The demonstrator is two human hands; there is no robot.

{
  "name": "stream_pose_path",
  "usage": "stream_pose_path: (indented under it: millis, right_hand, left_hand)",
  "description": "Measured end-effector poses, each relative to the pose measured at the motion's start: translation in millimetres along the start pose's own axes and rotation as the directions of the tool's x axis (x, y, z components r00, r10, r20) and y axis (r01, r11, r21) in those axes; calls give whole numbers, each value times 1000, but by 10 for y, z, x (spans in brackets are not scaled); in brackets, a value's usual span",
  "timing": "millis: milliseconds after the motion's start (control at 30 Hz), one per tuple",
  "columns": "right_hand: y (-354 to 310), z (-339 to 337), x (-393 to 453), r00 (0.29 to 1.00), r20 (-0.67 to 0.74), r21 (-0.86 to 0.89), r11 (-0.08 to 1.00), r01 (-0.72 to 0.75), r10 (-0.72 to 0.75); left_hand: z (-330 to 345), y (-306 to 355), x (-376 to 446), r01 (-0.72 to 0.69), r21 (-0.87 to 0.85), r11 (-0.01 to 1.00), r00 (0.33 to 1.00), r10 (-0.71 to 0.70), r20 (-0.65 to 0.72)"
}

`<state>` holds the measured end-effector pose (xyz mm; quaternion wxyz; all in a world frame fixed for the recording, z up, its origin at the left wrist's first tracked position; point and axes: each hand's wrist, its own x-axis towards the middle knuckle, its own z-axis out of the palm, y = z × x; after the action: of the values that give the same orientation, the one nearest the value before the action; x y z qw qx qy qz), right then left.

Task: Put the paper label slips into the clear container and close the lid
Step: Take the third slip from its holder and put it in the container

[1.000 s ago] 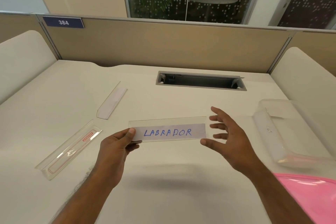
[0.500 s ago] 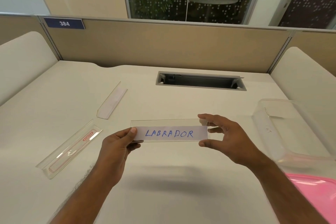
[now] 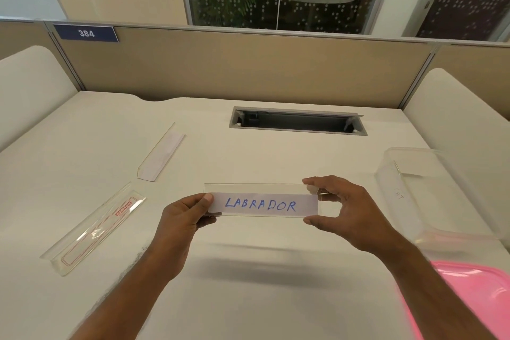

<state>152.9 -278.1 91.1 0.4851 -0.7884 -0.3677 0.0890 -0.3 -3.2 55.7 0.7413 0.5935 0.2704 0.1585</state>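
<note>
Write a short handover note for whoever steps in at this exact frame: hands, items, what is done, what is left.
Left hand: pinching the left end of the clear holder with the LABRADOR slip in it, held above the desk.
Right hand: fingers gripping the holder's right end.
Clear container: open, to the right, one slip seemingly inside.
Pink lid: off, lying near the container.
Two more holders on the left: one with a blank slip, one labelled in red.
Left: slide out the LABRADOR slip, put it in, handle the rest, close the lid.
</note>
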Motion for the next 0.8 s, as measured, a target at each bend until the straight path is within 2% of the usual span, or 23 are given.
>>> stream_pose_path:
  millis: [233,267,300,333,400,433,500,633,800]
  right_hand:
    - [114,-243,-81,995,-100,-19,1000,-25,23]
    - [140,-290,-98,992,-124,-17,999,-33,30]
    - [165,-337,-114,988,-149,-18,999,-42,39]
    - [189,-386,-132,983,-175,-20,998,-53,49]
    - [235,-491,-162,972,-226,-25,997,-72,64]
    - [259,-545,-177,966,-250,-35,996,-82,71]
    - [313,-661,-213,950,-302,-62,992,-108,84]
    - [463,-908,-314,897,-432,-109,981,-160,99]
    - [662,-1275,-455,801,-589,-164,954,-251,109]
  left_hand:
    - [165,-178,143,-87,230,969,992,106,-71]
    - [185,-238,187,-108,305,946,987,139,-80]
    - [200,-307,237,-130,429,894,979,183,-84]
    - [210,-385,292,-153,585,797,967,241,-76]
    - [232,-545,418,-205,837,507,936,351,17]
    - [257,-613,488,-235,896,377,921,380,82]
    - [338,-726,625,-279,935,219,911,367,186]
    - [596,-880,865,-319,942,106,910,312,273]
    - [896,-1093,1007,-339,937,83,927,197,318]
